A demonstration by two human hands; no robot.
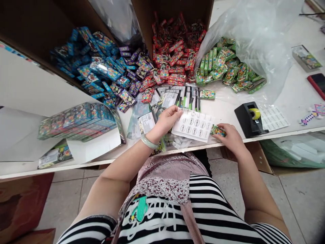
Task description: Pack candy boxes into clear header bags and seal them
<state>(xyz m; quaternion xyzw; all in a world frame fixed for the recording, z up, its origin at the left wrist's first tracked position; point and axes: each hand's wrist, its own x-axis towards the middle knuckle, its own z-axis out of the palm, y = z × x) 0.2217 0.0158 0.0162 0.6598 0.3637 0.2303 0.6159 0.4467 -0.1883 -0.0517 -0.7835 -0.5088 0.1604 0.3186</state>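
Observation:
My left hand (169, 119) pinches the upper left corner of a white sheet of round stickers (194, 125) printed with dark writing. At the sheet's right edge, my right hand (230, 137) is closed on a small green box (218, 130) with a colourful print. Printed flat packages with barcode labels (171, 98) lie behind and under my left hand. Just beyond the sheet lies a single green box (207, 94), and a red box (147, 95) rests on the flat packages.
Heaps of blue boxes (101, 67), purple boxes (127, 93), red boxes (175, 61) and green boxes (225, 64) spill across the back. A black tape dispenser (247, 120) stands at right, near a red-cased phone (317, 84). Wrapped stacked boxes (76, 122) sit at left.

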